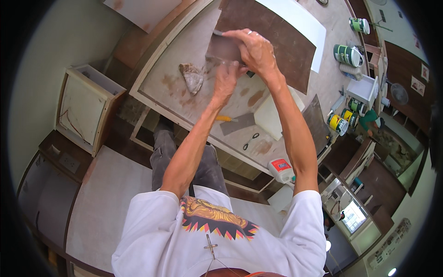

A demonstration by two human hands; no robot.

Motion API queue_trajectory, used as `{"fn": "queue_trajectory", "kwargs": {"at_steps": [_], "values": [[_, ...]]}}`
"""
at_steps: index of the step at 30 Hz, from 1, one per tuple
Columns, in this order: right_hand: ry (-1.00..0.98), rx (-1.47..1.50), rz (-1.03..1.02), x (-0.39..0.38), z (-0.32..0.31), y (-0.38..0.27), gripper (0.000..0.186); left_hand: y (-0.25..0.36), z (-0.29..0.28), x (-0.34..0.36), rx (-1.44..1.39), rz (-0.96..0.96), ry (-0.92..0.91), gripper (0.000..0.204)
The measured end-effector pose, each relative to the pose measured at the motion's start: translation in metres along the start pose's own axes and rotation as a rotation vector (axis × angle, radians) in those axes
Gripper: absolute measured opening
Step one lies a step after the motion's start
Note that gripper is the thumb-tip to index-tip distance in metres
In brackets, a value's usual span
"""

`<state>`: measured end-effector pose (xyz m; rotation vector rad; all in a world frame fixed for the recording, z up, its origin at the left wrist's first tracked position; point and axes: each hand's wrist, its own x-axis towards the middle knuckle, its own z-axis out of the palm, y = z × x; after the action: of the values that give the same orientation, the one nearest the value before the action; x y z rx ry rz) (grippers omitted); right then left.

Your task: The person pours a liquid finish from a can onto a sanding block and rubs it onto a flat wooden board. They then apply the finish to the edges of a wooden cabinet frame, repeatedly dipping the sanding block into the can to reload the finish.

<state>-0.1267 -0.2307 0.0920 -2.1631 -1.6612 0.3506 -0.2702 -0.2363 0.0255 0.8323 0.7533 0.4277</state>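
Well inside the near edge of the tabletop (161,85), my half-curled left hand (224,83) and right hand (259,53) touch the brown sheet (290,51); their grip I cannot tell.

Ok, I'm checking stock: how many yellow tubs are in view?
2: one yellow tub far right of the scissors, another yellow tub to its right; others may be hidden.

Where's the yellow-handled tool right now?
In the head view, the yellow-handled tool lies on the table, just right of the left forearm, by the flat grey piece.

Fairly bright, soft lt.; edges bent (corners v. dark).
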Motion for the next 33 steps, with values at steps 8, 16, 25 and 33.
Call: {"fn": "queue_trajectory", "kwargs": {"at_steps": [8,16,25,33], "values": [[0.093,0.078,-0.071,-0.032,-0.026,0.002,0.040,-0.009,0.007,0.004,-0.203,0.012,-0.048,0.036],[0.091,0.187,0.134,-0.040,-0.052,0.014,0.032,-0.009,0.010,0.007,-0.257,0.003,-0.024,0.030],[0.138,0.131,0.193,-0.059,-0.045,0.009,0.032,-0.015,0.010,0.018,-0.328,0.070,-0.007,0.031],[0.253,0.202,0.258,-0.083,-0.056,0.005,0.034,-0.024,-0.005,0.020,-0.233,0.063,-0.081,0.041]]}}
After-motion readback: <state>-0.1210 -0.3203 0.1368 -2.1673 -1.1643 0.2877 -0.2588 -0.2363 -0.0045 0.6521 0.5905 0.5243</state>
